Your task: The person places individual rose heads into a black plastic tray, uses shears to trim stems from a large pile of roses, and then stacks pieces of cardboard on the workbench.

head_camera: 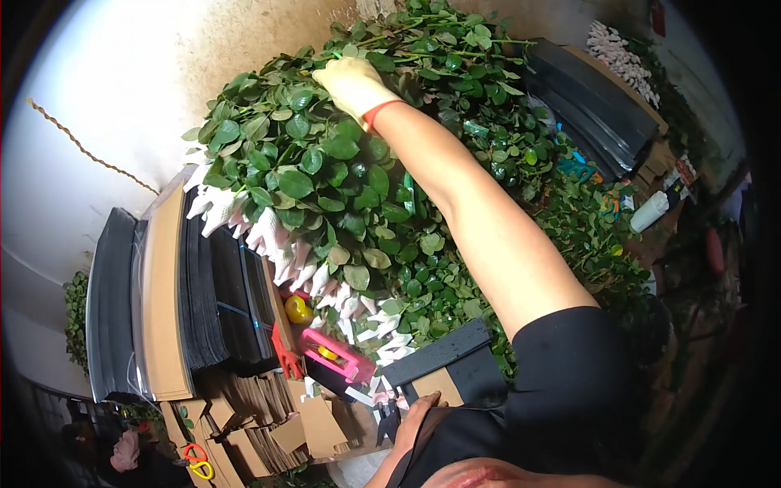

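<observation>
My right hand [351, 82], in a pale yellow glove with a red cuff, reaches over a tall heap of leafy rose stems [305, 158]. Its fingers are curled among the stems at the top, with a bit of green stem showing at the fingertips; the grip itself is largely hidden. White foam mesh sleeves [268, 235] cover the flower ends on the left side of the heap. My bare left hand [418, 421] is low in front of me, its fingers at a brown cardboard piece [440, 385] beside black corrugated sheet [439, 354]. Dark clothing partly covers this hand.
Stacked black corrugated sheets [210, 287] and cardboard [163, 293] stand left. Nearby are a pink tape dispenser [338, 354], a yellow tape roll [298, 310], a red glove [285, 354] and scissors [199, 462]. More black sheets [592, 104] lean at right, near a white roll [649, 211].
</observation>
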The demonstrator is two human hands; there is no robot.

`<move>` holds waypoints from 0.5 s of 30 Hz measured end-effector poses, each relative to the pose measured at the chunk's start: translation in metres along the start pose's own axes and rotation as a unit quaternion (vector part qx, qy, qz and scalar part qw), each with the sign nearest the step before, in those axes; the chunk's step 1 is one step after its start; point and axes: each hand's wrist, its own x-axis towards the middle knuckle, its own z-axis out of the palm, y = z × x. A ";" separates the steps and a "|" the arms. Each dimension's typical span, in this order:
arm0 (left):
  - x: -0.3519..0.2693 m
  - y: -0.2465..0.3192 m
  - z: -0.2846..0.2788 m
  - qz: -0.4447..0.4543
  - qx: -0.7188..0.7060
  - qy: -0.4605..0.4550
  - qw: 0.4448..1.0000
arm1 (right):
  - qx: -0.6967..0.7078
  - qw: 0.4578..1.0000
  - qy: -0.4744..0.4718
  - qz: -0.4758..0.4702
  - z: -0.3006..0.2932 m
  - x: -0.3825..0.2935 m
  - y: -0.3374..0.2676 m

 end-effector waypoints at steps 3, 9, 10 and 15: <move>-0.003 -0.025 0.021 0.019 -0.382 0.029 0.923 | 0.014 0.998 0.049 -0.037 0.005 -0.010 0.016; -0.027 0.039 -0.019 0.089 -0.228 0.051 0.968 | -0.054 0.998 0.044 -0.008 -0.043 -0.039 0.023; -0.032 0.041 -0.023 0.106 -0.185 0.062 0.975 | -0.077 0.995 0.061 -0.009 -0.060 -0.053 0.015; -0.029 0.039 -0.021 0.168 -0.068 0.085 0.980 | -0.174 0.941 0.289 -0.042 -0.035 -0.148 0.009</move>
